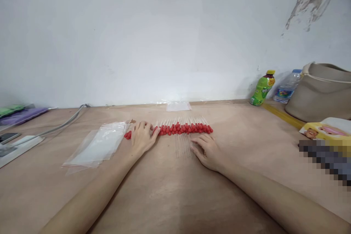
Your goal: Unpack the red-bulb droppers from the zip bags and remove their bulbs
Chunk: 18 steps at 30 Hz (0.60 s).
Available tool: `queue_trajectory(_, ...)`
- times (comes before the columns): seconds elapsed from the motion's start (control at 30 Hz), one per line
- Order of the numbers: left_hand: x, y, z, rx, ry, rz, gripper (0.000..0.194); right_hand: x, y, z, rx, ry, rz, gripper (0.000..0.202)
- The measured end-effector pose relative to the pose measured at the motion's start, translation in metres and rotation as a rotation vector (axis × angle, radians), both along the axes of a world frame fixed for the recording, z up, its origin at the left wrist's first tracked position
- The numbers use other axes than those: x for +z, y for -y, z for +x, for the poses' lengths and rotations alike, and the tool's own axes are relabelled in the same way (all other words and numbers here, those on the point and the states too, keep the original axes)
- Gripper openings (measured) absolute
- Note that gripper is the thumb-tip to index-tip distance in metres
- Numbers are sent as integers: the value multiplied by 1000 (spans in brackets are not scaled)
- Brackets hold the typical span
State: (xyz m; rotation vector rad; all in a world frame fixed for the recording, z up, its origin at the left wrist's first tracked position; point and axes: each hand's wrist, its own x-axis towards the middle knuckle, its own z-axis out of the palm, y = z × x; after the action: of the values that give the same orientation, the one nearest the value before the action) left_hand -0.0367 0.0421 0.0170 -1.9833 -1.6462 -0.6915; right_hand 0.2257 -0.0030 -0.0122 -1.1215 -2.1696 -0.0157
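A long row of red-tipped pieces (186, 128) with thin pale stems lies across the brown tabletop (153, 197). My left hand (142, 137) rests over the left part of this row, fingers bent and apart, covering some red tips. Below the row's middle, several thin clear strands or sticks (182, 146) lie pointing toward me. Beside their right edge is my right hand (207, 150), its fingers curved, thumb and fingertips near the strands. Whether it touches or holds one is too small to tell.
Clear plastic bags (100, 144) lie left of my left hand, and another small bag (178, 106) lies near the wall. At right stand a green bottle (261, 88), a water bottle (287, 87), a beige bin (319, 93) and a yellow packet (329, 133). A cable (64, 125) runs at left.
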Motion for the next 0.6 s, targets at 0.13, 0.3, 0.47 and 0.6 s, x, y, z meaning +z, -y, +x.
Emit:
queue_trajectory(0.13, -1, -3, 1, -4, -18, -4, 31, -2, -3, -1, 21, -51, 2, 19)
queue_trajectory(0.3, -3, -4, 1, -16, 9, 6, 27, -5, -5, -1, 49, -79, 5, 19)
queue_trajectory(0.47, -5, 0, 1, 31, 84, 53, 26, -5, -6, 0, 61, -32, -39, 28)
queue_trajectory(0.6, -9, 12, -2, -22, 184, 105, 23, -7, -7, 1, 66, -52, -46, 30)
